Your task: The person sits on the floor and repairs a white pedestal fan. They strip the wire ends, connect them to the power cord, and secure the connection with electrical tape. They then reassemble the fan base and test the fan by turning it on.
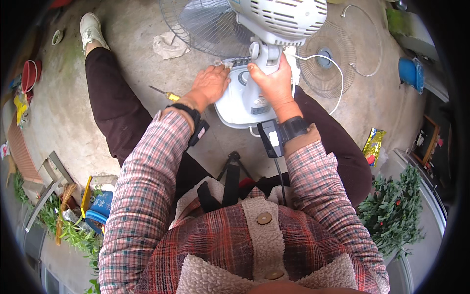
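Note:
A white electric fan [254,90] stands in front of me between my legs, its motor housing [281,22] tilted away to the upper right. My right hand [275,84] is wrapped round its neck, the thumb across the front. On the left side of the fan's base [230,110], my left hand [208,84] presses a small whitish cloth [223,63] with its fingertips, beside the row of buttons. Most of that cloth is hidden under the fingers. A dial [243,77] shows close to this hand. The wire guard [205,24] is at the fan's far left side.
A detached round guard [342,73] and white cord [341,93] lie on the right. Left of the base rests a yellow-handled screwdriver [171,96]; beyond it lies a crumpled cloth [170,45]. A blue container [410,73] stands far right, a leafy plant [394,213] near right.

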Tool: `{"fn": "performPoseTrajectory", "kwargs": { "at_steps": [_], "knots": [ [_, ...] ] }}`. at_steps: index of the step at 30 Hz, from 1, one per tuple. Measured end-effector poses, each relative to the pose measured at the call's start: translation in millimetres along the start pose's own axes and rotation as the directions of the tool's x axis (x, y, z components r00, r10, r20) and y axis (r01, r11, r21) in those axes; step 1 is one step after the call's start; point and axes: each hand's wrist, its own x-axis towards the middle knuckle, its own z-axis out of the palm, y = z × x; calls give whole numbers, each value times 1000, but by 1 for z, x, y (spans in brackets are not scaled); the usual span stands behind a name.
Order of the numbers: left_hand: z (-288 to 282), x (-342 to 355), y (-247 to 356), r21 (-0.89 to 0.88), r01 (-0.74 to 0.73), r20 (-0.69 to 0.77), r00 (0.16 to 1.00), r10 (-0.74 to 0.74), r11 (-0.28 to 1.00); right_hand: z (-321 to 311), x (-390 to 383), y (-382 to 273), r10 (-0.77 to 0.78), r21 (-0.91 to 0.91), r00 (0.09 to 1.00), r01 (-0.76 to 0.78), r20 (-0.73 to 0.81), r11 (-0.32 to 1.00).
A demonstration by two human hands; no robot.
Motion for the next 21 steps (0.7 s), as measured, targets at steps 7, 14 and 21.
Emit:
{"fn": "performPoseTrajectory", "kwargs": {
  "at_steps": [7,14,21],
  "knots": [
    [4,9,-4,-82,-9,-40,999,5,997,-2,11,1,7,46,999,-5,-48,999],
    [15,-50,-2,-159,-43,-82,996,30,986,3,4,3,35,34,999,-35,4,999],
    [16,32,-20,-133,184,9,983,-184,974,2,5,0,-37,7,998,38,-46,999]
  ]
}}
